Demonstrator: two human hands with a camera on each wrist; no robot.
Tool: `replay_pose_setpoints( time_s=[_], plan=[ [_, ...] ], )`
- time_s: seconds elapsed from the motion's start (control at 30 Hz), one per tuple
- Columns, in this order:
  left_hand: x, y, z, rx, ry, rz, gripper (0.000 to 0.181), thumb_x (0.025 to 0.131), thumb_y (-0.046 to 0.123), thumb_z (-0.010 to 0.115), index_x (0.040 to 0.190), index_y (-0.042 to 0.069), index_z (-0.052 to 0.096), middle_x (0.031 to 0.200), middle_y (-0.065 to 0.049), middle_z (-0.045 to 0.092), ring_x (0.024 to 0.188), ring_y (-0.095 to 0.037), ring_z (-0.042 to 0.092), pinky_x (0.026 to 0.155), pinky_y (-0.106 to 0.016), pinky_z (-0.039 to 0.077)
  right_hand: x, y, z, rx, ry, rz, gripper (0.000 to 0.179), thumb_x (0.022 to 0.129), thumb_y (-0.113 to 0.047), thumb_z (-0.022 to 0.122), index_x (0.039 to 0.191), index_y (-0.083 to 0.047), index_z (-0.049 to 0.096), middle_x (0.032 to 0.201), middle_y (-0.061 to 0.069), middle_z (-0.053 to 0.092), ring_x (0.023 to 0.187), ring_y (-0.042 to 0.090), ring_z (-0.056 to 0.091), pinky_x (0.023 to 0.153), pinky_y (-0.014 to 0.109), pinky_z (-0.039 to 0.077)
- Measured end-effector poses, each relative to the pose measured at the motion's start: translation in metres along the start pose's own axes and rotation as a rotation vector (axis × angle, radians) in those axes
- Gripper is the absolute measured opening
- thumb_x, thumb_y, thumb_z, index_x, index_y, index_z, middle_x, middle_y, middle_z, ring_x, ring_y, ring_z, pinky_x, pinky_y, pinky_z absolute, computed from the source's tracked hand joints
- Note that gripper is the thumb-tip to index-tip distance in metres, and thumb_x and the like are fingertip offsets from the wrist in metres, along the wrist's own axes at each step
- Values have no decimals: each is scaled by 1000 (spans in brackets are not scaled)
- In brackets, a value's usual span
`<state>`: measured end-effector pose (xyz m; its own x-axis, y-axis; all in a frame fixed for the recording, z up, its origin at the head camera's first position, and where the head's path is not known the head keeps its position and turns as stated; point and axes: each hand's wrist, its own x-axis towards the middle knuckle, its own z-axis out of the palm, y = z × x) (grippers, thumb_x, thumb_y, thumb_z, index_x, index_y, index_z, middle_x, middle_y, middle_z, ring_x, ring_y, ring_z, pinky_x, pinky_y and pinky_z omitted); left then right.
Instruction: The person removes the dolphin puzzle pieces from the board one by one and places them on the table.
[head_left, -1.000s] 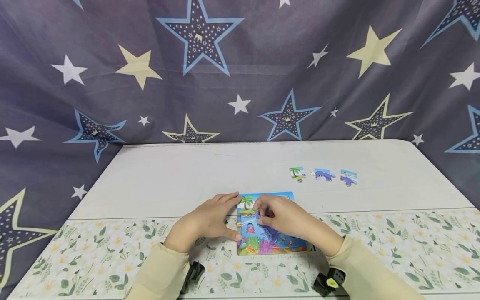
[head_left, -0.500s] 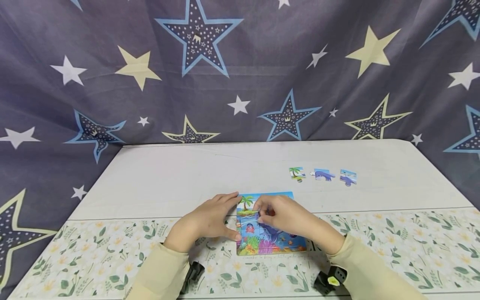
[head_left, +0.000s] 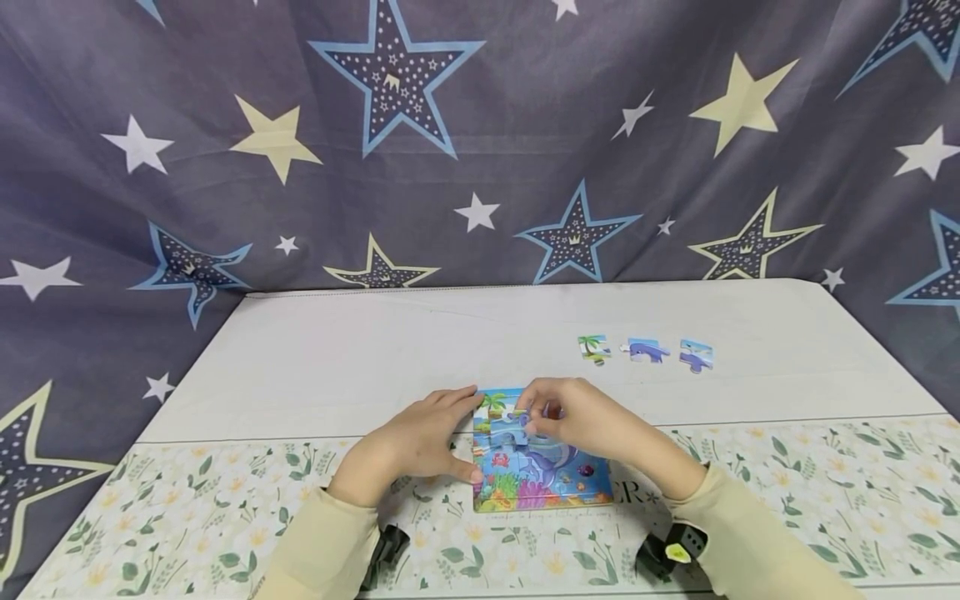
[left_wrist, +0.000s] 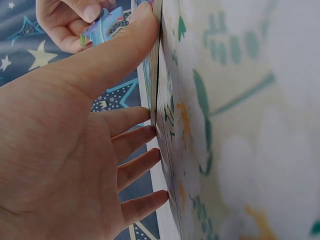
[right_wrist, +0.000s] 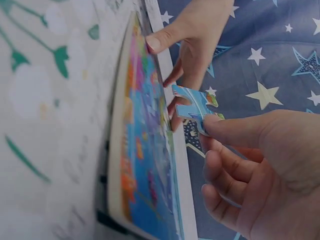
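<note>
A colourful sea-scene jigsaw puzzle [head_left: 534, 492] lies in its tray on the table. My left hand [head_left: 408, 437] rests at the tray's left edge, thumb on the near corner and fingers straight along the side. With thumb and fingers, my right hand [head_left: 581, 421] pinches a blue puzzle piece [head_left: 510, 431] above the upper left of the picture. In the right wrist view the puzzle piece [right_wrist: 192, 102] is raised clear of the tray surface. The right hand hides the puzzle's upper right part.
Three loose pieces lie behind the tray to the right: one with a palm tree [head_left: 594, 348], one with a dolphin head [head_left: 647, 350] and one with a purple shape [head_left: 697, 356]. A floral mat [head_left: 255, 517] covers the table's near part. A star-printed curtain [head_left: 480, 142] hangs behind.
My right hand has risen slightly and shifted right, lifting the blue puzzle piece away from the picture. My left hand stays in place, and the loose pieces have not moved.
</note>
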<state>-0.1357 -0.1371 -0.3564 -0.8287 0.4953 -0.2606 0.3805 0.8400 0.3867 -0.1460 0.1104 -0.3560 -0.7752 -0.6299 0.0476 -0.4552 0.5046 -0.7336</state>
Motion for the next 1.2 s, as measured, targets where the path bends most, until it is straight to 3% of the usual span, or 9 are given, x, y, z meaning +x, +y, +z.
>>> replay_pose_setpoints(
  time_s=[0.73, 1.2],
  plan=[
    [-1, 1, 1, -2, 2, 3, 103, 76, 48, 83, 156, 9, 32, 162, -6, 25, 147, -30, 23, 117, -54, 23, -6, 20, -41, -42, 64, 79, 12, 92, -3, 69, 104, -5, 68, 84, -2, 67, 75, 13, 59, 66, 31, 50],
    [-1, 1, 0, -8, 4, 6, 103, 76, 48, 83, 156, 8, 32, 162, -7, 25, 148, -30, 23, 117, -54, 22, -15, 36, -66, -57, 110, 151, 15, 92, -6, 69, 107, -2, 67, 84, 3, 67, 74, 17, 59, 64, 32, 45]
  ],
)
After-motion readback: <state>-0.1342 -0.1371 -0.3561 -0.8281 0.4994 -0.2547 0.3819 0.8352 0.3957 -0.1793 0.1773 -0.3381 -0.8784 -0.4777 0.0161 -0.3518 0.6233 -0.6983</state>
